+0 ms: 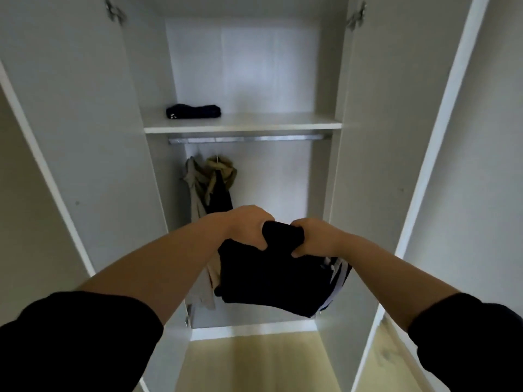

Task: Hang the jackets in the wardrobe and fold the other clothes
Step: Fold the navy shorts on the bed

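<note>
In front of the open wardrobe, the left hand and right hand both clutch a folded dark garment, held below the shelf. Likely next: lifting it onto that shelf beside the folded dark item.

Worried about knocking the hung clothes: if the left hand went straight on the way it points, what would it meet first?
Probably the hanging jackets, just beyond the left hand, which grips the folded dark garment; depth is unclear, so it may pass right of them.
</note>
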Demonstrator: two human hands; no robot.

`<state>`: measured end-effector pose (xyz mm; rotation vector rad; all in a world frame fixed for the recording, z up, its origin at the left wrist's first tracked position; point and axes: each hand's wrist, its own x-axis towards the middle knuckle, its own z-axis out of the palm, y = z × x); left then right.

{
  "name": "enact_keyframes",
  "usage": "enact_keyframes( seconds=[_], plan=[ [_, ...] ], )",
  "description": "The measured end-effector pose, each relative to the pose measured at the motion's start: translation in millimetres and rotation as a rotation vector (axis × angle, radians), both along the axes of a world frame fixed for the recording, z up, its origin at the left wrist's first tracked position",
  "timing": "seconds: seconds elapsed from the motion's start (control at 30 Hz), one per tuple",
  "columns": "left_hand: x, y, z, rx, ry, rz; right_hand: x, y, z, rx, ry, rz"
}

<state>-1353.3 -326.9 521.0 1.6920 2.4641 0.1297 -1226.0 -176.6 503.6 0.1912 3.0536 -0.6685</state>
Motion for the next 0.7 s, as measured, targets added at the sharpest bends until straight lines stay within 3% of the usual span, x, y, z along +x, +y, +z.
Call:
enact_keyframes(
  seconds=[0.13, 0.37, 0.53, 0.7],
  plan=[
    [-78, 8, 35, 0.117, 0.029, 0.105, -83, 37, 23, 0.094, -0.053, 0.065],
    [-201, 48, 113, 0.198, 0.147, 0.307, -226, 95, 108, 0.227, 0.087, 0.148],
    [-264, 71, 195, 0.372, 0.387, 0.401, -305, 128, 203, 0.309, 0.290, 0.165],
    [-321, 83, 258, 0.613, 0.940, 0.389, -373, 142, 265, 0.517, 0.783, 0.016]
  ],
)
